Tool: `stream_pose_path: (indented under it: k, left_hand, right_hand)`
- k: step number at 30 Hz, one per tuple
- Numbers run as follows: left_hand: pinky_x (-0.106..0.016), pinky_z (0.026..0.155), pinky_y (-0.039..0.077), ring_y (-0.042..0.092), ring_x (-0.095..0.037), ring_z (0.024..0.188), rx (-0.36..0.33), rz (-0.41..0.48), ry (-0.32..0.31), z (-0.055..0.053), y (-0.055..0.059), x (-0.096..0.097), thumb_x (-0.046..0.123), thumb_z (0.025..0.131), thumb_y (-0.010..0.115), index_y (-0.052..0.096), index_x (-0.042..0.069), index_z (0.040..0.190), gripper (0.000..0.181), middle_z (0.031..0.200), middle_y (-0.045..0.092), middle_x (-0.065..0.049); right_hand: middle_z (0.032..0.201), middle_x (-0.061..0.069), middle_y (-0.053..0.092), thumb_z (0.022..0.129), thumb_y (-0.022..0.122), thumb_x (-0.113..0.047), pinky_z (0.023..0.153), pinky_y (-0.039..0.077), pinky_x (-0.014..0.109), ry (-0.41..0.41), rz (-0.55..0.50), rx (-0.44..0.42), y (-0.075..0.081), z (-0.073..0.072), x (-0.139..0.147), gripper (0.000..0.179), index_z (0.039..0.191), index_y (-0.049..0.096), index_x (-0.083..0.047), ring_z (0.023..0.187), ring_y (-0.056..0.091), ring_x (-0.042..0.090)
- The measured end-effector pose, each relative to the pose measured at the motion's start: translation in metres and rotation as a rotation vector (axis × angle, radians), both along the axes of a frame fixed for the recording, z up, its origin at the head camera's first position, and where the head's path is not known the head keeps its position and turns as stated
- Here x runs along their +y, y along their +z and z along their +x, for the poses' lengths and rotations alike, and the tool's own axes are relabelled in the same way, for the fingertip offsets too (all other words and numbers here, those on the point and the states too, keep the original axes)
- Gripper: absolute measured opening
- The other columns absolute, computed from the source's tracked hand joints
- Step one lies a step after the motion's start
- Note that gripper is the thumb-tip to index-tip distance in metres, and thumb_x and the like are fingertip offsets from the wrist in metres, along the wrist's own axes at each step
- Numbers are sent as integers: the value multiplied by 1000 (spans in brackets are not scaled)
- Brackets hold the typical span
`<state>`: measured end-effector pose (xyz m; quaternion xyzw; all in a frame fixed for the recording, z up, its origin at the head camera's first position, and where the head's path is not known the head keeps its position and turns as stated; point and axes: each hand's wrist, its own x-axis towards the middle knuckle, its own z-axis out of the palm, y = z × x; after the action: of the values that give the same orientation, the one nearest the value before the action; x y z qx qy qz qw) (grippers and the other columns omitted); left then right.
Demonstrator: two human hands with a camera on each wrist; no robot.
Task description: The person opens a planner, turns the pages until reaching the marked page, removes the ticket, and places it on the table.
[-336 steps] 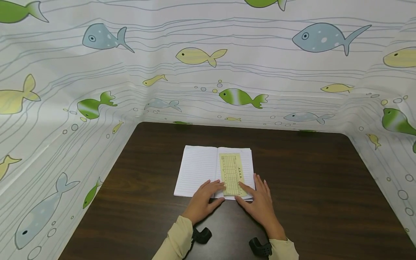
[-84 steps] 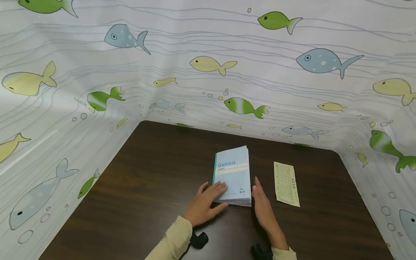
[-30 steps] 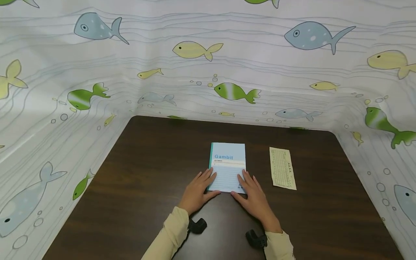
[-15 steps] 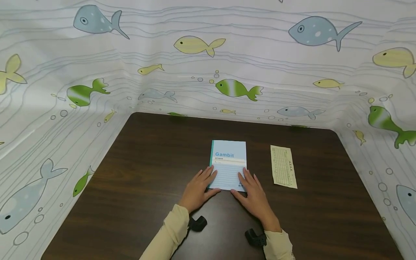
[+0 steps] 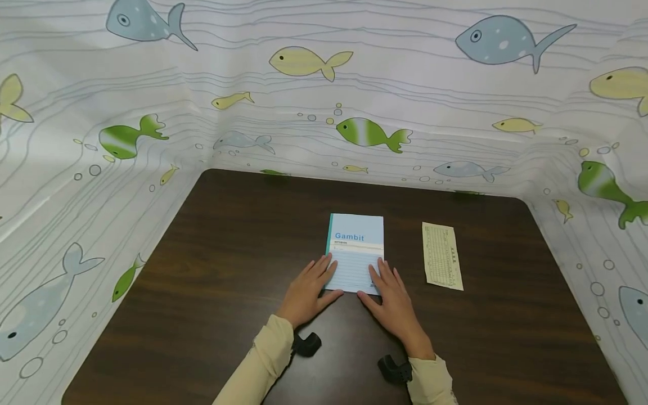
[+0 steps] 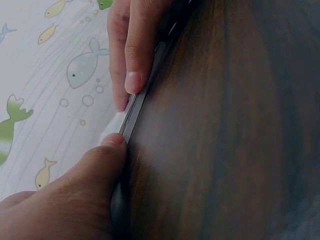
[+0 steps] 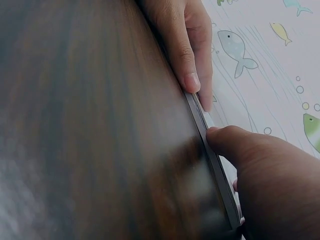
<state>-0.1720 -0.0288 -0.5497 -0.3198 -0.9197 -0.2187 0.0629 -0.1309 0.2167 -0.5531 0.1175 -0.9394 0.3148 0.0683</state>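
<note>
A closed pale blue notebook (image 5: 356,230) with "Gambit" on its cover and a green spine lies flat on the table. My left hand (image 5: 306,289) rests on its lower left part, fingers spread, thumb by the near edge. Across from it, my right hand (image 5: 392,306) rests on the lower right part in a similar pose. Both wrist views show the notebook's near edge (image 6: 134,117) side-on, with a thumb against it. To the right of the notebook, a yellow printed paper slip (image 5: 442,256) lies apart from both hands.
A dark wood-grain table (image 5: 228,236) carries everything. White fish-print sheeting (image 5: 405,84) stands along its back and both sides. Black wrist cameras (image 5: 307,344) sit inside the cuffs of the light sleeves (image 5: 258,357).
Eleven seconds ago the notebook lay spread flat with the slip on its right page. By 2.8 seconds ago it was closed, the slip on the table. Lately only the head view shifts slightly.
</note>
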Motion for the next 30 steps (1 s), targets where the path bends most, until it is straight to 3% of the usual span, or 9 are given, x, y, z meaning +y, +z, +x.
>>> stream_pose_path:
  k: [20,30]
  left_hand:
    - [-39,128,21,31,-24,154,-69,-13,7,7,4,4,47,102,63,43,6,157,72,166,33,-11]
    - [-41,127,24,34,-25,153,-50,0,1,8,4,4,46,101,65,45,5,156,71,164,36,-13]
  right_hand:
    - [165,23,30,94,76,-37,126,15,58,-15,-3,-24,3,7,2,77,153,46,2,153,27,41]
    - [165,23,31,94,76,-37,126,15,58,-22,-3,-28,1,7,3,76,153,47,2,153,27,42]
